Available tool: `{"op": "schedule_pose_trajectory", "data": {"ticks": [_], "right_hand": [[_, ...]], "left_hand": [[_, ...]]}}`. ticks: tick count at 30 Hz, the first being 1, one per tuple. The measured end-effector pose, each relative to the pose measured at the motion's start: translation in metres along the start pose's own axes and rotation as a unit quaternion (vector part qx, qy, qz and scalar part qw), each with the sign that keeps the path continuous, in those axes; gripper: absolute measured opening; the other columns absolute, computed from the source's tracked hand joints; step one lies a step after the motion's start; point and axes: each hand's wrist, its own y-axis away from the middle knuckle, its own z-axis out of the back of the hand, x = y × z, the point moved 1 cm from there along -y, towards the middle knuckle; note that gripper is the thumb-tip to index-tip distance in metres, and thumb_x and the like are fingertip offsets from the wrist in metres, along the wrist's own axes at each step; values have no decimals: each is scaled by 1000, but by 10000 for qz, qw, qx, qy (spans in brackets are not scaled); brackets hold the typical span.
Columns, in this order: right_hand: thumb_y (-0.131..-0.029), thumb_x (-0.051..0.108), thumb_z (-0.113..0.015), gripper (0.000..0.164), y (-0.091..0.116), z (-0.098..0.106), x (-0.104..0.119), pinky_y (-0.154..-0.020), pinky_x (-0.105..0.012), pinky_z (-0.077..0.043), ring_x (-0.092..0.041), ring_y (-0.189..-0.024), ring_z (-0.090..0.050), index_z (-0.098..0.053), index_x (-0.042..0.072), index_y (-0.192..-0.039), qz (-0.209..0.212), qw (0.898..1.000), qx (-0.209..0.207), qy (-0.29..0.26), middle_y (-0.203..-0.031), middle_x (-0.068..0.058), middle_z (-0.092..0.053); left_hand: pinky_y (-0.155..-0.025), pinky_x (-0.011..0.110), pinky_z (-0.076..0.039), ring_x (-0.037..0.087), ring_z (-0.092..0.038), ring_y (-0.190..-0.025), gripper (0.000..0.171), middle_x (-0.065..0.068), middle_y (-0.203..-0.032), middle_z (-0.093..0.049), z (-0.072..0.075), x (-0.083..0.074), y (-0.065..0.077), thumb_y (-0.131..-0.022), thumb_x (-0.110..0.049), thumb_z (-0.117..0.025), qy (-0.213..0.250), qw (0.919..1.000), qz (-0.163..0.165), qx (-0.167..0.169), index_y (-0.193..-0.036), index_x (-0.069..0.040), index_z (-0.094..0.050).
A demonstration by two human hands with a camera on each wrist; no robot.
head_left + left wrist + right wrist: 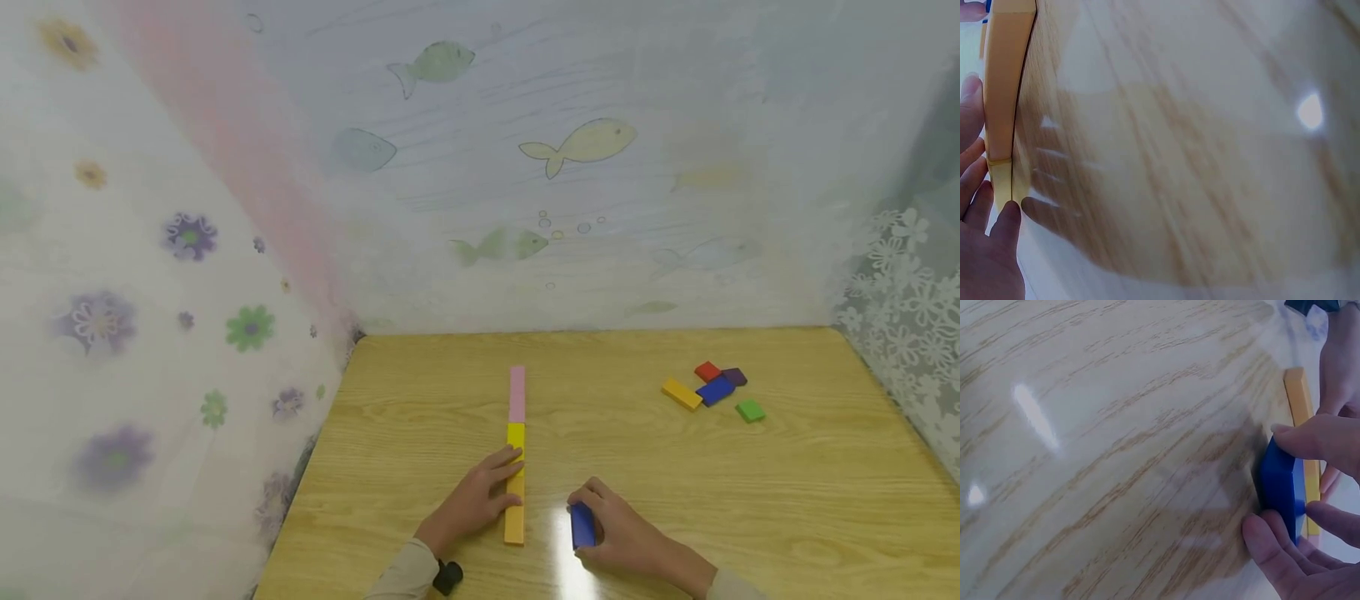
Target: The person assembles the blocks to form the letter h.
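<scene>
In the head view a straight row of flat blocks runs toward the person: pink blocks at the far end, a yellow block in the middle and an orange block nearest. My left hand rests its fingertips on the yellow and orange part of the row, fingers extended. To the right of the row, my right hand holds a blue block by its ends between thumb and fingers. The right wrist view shows that blue block gripped close to the table, with the row behind it.
At the back right lie several loose blocks: an orange block, a red block, a dark purple block, another blue block and a green block. Patterned walls enclose the wooden table at the back and sides.
</scene>
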Motion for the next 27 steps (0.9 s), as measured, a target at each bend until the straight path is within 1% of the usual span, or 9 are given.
{"op": "schedule_pose_trajectory", "data": {"ticks": [6,9,12,16,19,23,27], "right_hand": [[-76,22,-80,51,0,0,2,-68,-20,-48,-18,-91,-51,-54,7,-118,-106,9999,38,93,-110,-2,-44],[-76,22,-80,53,0,-1,3,-68,-20,-47,-18,-91,-50,-54,6,-119,-117,9998,2,166,-111,-3,-43],[-75,22,-81,55,1,-1,2,-68,-19,-47,-18,-91,-50,-53,6,-120,-48,9997,-72,227,-111,-4,-44],[-75,20,-81,55,2,-3,1,-66,-19,-48,-18,-90,-51,-53,6,-120,222,9992,-165,289,-111,-5,-44],[-75,18,-81,54,2,-3,-1,-66,-19,-48,-19,-90,-51,-52,6,-120,385,9986,-162,323,-112,-5,-43],[-76,18,-80,54,2,-3,-2,-68,-20,-48,-19,-92,-52,-52,7,-122,347,9989,-70,321,-114,-3,-43],[-76,16,-79,55,2,-2,-3,-69,-20,-49,-18,-93,-51,-52,7,-123,271,9993,13,276,-115,-3,-43]], "left_hand": [[-108,43,-33,27,-30,-138,56,8,-149,-37,0,0,0,-90,-31,-63,-76,9999,-107,-61,-136,-1,-50],[-108,43,-33,27,-30,-138,56,8,-148,-37,-1,0,0,-90,-31,-63,-47,9999,-110,-70,-136,-1,-50],[-109,43,-33,27,-29,-138,56,8,-149,-36,0,0,0,-90,-30,-63,9,9999,-100,-52,-136,-1,-49],[-109,42,-32,26,-29,-139,56,8,-149,-36,-1,1,0,-90,-30,-63,19,10000,-78,-19,-136,-2,-49],[-109,43,-32,27,-28,-139,56,8,-149,-37,0,1,-1,-90,-30,-63,31,10000,-58,-5,-136,-1,-50],[-109,43,-32,27,-28,-139,56,8,-149,-36,0,-1,0,-90,-29,-64,62,10000,-53,-11,-136,-1,-49],[-108,44,-33,28,-30,-138,56,9,-149,-36,0,-1,0,-90,-30,-63,-6,10000,-81,-57,-136,-1,-49]]}}
